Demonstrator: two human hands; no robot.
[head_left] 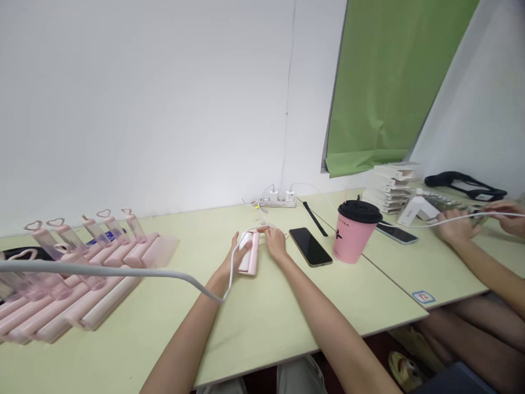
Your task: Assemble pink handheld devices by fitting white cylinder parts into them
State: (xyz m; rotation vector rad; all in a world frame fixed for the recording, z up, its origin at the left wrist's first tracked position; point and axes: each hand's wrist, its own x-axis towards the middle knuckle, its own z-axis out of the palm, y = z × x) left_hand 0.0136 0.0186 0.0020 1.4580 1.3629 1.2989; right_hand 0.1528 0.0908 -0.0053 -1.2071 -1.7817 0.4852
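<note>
A slim pink and white device (254, 258) is held just above or on the table, tilted slightly. My left hand (233, 259) wraps round its left side, thumb on the white face. At the device's top end, my right hand (275, 242) has its thumb and forefinger pinched together. Whatever is between those fingers is too small to make out. Thin white cable runs close to the right fingertips, toward a power strip (277, 203) by the wall. Another white cable (192, 282) hangs across the view in front of my left wrist.
On the left stand rows of similar pink devices (110, 256) with clear, heart-topped parts. Right of my hands lie a black phone (310, 247) and a pink lidded cup (353, 238). White boxes (388, 189) are stacked behind. A co-worker's hands (457, 225) work at the right.
</note>
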